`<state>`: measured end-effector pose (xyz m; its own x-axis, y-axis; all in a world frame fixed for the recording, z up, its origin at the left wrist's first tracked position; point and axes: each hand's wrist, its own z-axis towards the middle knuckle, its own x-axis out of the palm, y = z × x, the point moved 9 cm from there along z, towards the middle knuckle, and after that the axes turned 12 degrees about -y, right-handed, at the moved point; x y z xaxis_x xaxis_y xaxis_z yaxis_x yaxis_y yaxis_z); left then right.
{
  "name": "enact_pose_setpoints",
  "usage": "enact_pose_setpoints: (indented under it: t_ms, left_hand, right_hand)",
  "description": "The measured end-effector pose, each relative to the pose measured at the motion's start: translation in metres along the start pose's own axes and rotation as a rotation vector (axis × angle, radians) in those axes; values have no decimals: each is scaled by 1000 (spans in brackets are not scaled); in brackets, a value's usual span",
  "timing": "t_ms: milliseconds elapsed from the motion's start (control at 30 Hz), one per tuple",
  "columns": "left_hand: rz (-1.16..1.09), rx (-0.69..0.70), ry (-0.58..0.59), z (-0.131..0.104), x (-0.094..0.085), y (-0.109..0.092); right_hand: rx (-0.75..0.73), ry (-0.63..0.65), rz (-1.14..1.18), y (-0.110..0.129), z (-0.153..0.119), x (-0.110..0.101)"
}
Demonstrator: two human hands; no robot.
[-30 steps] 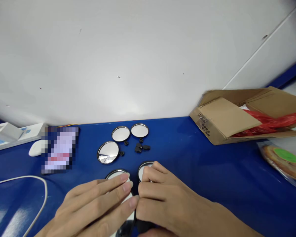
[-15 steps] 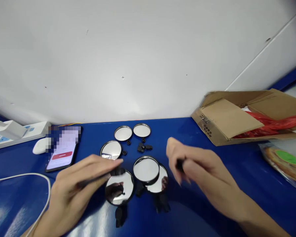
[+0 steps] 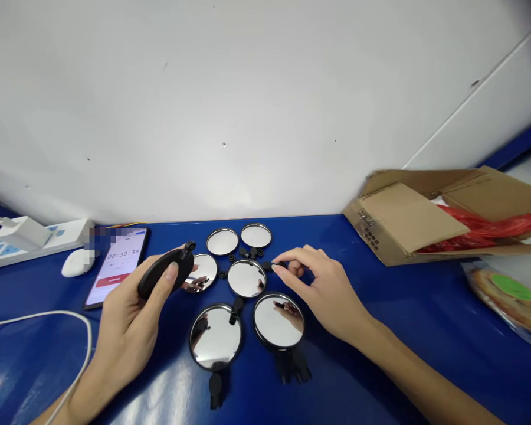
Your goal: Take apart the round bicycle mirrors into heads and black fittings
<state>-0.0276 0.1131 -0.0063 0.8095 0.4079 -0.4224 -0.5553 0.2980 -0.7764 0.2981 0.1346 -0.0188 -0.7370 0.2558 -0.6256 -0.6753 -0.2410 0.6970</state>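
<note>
Left hand: mostly closed, the left hand [image 3: 130, 319] pinches a held mirror [image 3: 161, 277] between thumb and fingers, black back showing, raised above the left part of the bench [image 3: 363, 383].
Held mirror's rim: a short black joint [image 3: 189, 248] stands at its upper right; no longer clip shows on it.
Right hand: the right hand [image 3: 330, 289] is partly curled, thumb and forefinger closing on a small black piece [image 3: 268, 267] just right of the middle mirror [image 3: 246, 278]; whether the grip is firm, I cannot tell.
Mirrors with clips: the near left mirror [image 3: 215, 337] has a black clip [image 3: 215, 386] toward the bench's near edge. The near right mirror [image 3: 279, 320] seems to lie on another, with blurred dark clips [image 3: 292, 366] below. The middle mirror appears joined to a clip piece [image 3: 236, 308] that reaches over the near left mirror's rim.
Mirrors without clips: two lie toward the bench's far edge, a far left mirror [image 3: 222, 241] and a far right mirror [image 3: 256, 235], with a side mirror [image 3: 201, 274] nearer, partly behind the left fingers. Each has only a short knob at its rim.
Progress, as judged: about four look fitted; the held one and these three look unfitted.
Loose parts: small black pieces [image 3: 248, 253] lie between the far mirrors and the middle one.
</note>
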Motion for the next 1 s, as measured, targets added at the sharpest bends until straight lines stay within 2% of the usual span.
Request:
enact_pose_setpoints:
  t_ms: [267, 700, 1000]
  left_hand:
    - [-69, -14, 19, -3, 4, -3]
    - [-93, 13, 63, -4, 8, -3]
    - [-39, 70, 120, -3, 12, -5]
  right_hand:
    - [17, -10, 35, -2, 1, 8]
    - [-154, 3, -139, 10, 0, 4]
    - [-135, -14, -84, 12, -1, 1]
